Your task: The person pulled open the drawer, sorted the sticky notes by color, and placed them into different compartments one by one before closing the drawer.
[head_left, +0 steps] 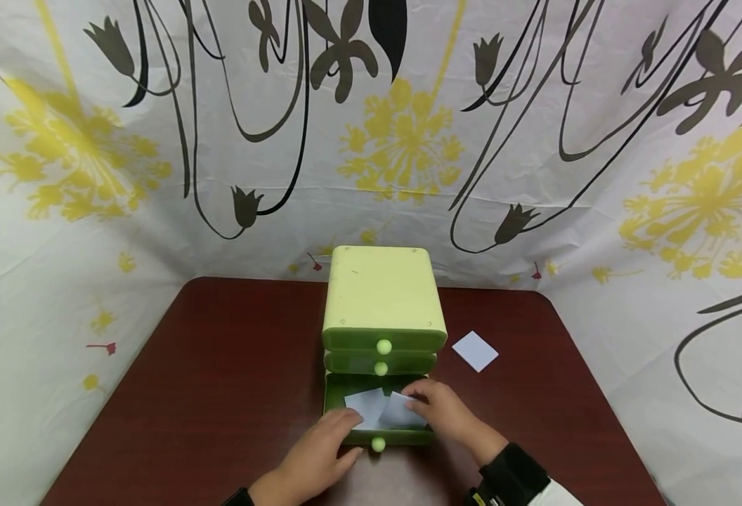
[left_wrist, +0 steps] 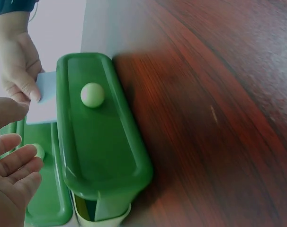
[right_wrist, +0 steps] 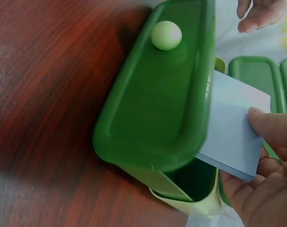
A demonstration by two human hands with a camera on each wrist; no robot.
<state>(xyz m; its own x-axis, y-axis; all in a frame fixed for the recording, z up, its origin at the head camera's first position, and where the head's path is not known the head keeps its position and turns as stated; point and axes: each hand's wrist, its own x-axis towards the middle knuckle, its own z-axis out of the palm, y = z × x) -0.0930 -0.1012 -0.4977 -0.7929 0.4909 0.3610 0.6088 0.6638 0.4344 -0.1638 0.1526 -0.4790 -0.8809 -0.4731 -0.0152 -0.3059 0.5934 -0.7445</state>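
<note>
Three drawers on this little green drawer unit (head_left: 381,295), and the bottom drawer (head_left: 379,437) is pulled out toward the person. Two pale paper cards lie over its open mouth. The right hand (head_left: 445,413) pinches one card (head_left: 401,412): the right wrist view shows thumb and fingers curled round its corner (right_wrist: 231,137), the card half over the drawer's rim. The second card (head_left: 365,406) sits just beside it, at the fingertips of the left hand (head_left: 320,453). That left hand rests at the drawer's front left corner, fingers relaxed and holding nothing; the left wrist view shows them loose and straight (left_wrist: 13,175).

A third card (head_left: 475,350) lies on the table (head_left: 219,379), right of the unit, apart from both hands.

No brand, label or writing to read anywhere: cards blank, drawer fronts plain, each with a round pale knob (head_left: 378,443).

Room to move: bare dark wood wide on both sides of the unit. The table's back edge meets a flowered curtain (head_left: 402,140).
</note>
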